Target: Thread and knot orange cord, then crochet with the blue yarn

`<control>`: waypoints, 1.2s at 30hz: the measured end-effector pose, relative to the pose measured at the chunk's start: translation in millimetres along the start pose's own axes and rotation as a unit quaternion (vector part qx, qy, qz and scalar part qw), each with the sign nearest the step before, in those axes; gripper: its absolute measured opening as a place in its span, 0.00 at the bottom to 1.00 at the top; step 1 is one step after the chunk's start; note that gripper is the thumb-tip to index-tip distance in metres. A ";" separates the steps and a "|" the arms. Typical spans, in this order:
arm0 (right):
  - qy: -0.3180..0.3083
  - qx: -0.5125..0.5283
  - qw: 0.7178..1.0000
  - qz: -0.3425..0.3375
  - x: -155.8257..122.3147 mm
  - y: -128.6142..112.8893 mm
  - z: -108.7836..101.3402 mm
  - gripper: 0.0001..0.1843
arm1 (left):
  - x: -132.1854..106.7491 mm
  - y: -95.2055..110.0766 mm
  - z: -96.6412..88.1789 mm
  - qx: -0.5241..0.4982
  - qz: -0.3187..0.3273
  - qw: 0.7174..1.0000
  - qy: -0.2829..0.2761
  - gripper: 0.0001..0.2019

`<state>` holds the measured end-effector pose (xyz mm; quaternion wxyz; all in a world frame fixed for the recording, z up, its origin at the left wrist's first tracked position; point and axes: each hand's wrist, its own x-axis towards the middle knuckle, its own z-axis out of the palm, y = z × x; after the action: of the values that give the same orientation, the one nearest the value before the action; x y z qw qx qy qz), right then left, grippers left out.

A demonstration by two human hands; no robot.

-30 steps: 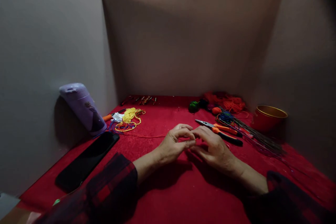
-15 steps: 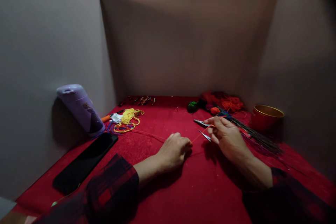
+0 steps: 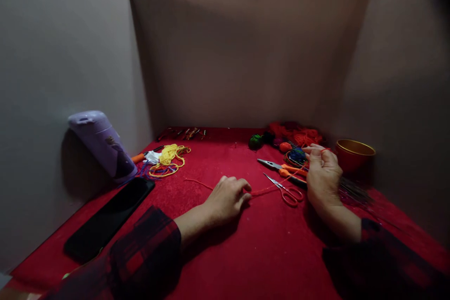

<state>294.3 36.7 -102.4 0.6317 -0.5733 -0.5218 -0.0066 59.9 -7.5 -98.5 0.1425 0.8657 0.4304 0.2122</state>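
A length of orange-red yarn (image 3: 269, 190) runs between my two hands. My left hand (image 3: 228, 199) rests low over the red cloth, fingers curled, with thumb and index tips close together around the yarn. The yarn's loose tail lies on the cloth to the left of that hand. Raised at the right, my right hand (image 3: 324, 178) pinches the other part of the yarn between thumb and fingers. Just left of it are scissors (image 3: 288, 195) with orange-red handles and, behind them, pliers (image 3: 286, 168) with orange and black handles, partly hidden by the hand.
Yarn balls, including a green one (image 3: 255, 141), and a red yarn heap (image 3: 304, 136) lie at back right beside a red cup (image 3: 353, 158). At left are a phone (image 3: 110, 220), a leaning purple bottle (image 3: 103, 145) and yellow yarn (image 3: 171, 153). Walls enclose the cloth (image 3: 260, 253).
My right hand has moved right and slightly up, drawing the yarn along. The yarn's tail at left is shorter. Scissors and pliers handles have come into sight. My left hand shifted slightly left.
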 end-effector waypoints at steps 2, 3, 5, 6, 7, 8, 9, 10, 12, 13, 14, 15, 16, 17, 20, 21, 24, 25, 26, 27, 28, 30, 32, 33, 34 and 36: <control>0.046 0.010 0.999 -0.008 1.6 -0.1 -1.2 0.18 | 1.2 -2.4 -3.7 -0.055 -0.027 0.998 0.016 0.09; 0.070 0.028 0.997 -0.007 2.3 0.0 -0.9 0.18 | 2.2 -3.9 -6.1 -0.086 -0.046 0.995 0.025 0.10; 0.081 0.036 0.996 -0.014 3.4 1.5 0.7 0.18 | 4.6 -7.7 -11.6 -0.147 -0.088 0.984 0.051 0.16; 0.083 0.036 0.996 -0.015 3.6 2.8 1.9 0.19 | 5.9 -9.8 -14.6 -0.169 -0.108 0.978 0.063 0.19; 0.083 0.036 0.996 -0.016 3.7 4.3 3.1 0.19 | 7.3 -12.0 -17.5 -0.183 -0.126 0.973 0.069 0.21; 0.084 0.037 0.996 -0.018 3.6 5.9 4.2 0.19 | 8.6 -14.2 -20.4 -0.188 -0.141 0.970 0.064 0.22; 0.084 0.045 0.995 -0.020 3.5 7.2 5.0 0.19 | 9.9 -16.4 -22.9 -0.188 -0.151 0.969 0.046 0.22; 0.082 0.053 0.995 -0.021 3.3 8.1 5.6 0.19 | 10.9 -18.4 -25.3 -0.189 -0.157 0.969 0.018 0.21; 0.077 0.068 0.995 -0.020 3.0 8.2 5.8 0.19 | 12.5 -22.0 -29.1 -0.191 -0.164 0.967 -0.039 0.18; 0.074 0.070 0.995 -0.019 2.8 7.5 5.5 0.19 | 13.1 -23.6 -30.7 -0.192 -0.168 0.965 -0.056 0.17; 0.073 0.067 0.995 -0.019 2.7 6.3 4.9 0.19 | 13.5 -25.3 -32.2 -0.192 -0.173 0.964 -0.064 0.16; 0.071 0.063 0.995 -0.021 2.7 4.7 4.2 0.19 | 13.9 -27.3 -33.7 -0.189 -0.179 0.963 -0.064 0.15; 0.071 0.059 0.995 -0.024 2.6 3.1 3.4 0.19 | 14.1 -29.6 -35.2 -0.181 -0.183 0.964 -0.060 0.14; 0.071 0.056 0.996 -0.027 2.5 1.5 2.6 0.19 | 14.4 -32.5 -36.9 -0.169 -0.184 0.967 -0.056 0.14; 0.071 0.053 0.996 -0.032 2.4 -1.1 1.1 0.19 | 15.0 -44.2 -43.1 -0.120 -0.181 0.975 -0.046 0.15; 0.072 0.053 0.996 -0.031 2.4 -1.0 1.0 0.19 | 15.2 -48.6 -45.7 -0.102 -0.178 0.978 -0.043 0.15; 0.072 0.049 0.996 -0.027 1.8 1.4 1.7 0.19 | 15.4 -60.2 -54.9 -0.056 -0.174 0.983 -0.034 0.16; 0.072 0.047 0.996 -0.025 1.5 2.5 2.3 0.20 | 15.4 -63.0 -58.1 -0.046 -0.177 0.983 -0.030 0.16; 0.067 0.048 0.996 -0.020 1.0 3.7 2.9 0.20 | 15.3 -65.3 -61.2 -0.037 -0.181 0.982 -0.027 0.17; 0.060 0.053 0.997 -0.014 0.4 4.8 3.6 0.20 | 15.1 -67.2 -64.1 -0.028 -0.185 0.982 -0.023 0.17; 0.049 0.063 0.997 -0.007 -0.2 5.7 4.2 0.20 | 14.8 -68.8 -66.9 -0.021 -0.187 0.982 -0.021 0.17; 0.023 0.089 0.996 0.012 -1.5 7.3 5.4 0.20 | 13.7 -71.5 -71.8 -0.005 -0.190 0.982 -0.019 0.17; 0.005 0.108 0.994 0.028 -2.6 8.3 6.3 0.19 | 12.1 -73.7 -76.2 0.012 -0.194 0.981 -0.014 0.17; 0.004 0.113 0.993 0.033 -3.0 8.8 6.7 0.19 | 11.2 -74.7 -78.3 0.021 -0.198 0.980 -0.011 0.17; 0.004 0.116 0.993 0.036 -3.3 9.2 7.1 0.19 | 10.3 -75.4 -80.2 0.029 -0.202 0.979 -0.008 0.16; 0.007 0.120 0.992 0.038 -3.7 9.6 7.8 0.19 | 8.9 -76.6 -83.5 0.042 -0.208 0.977 -0.009 0.15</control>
<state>293.3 43.5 -113.4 0.6991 -0.5132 -0.4921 0.0762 -28.8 50.1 -56.6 0.1504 0.7642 0.6085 0.1520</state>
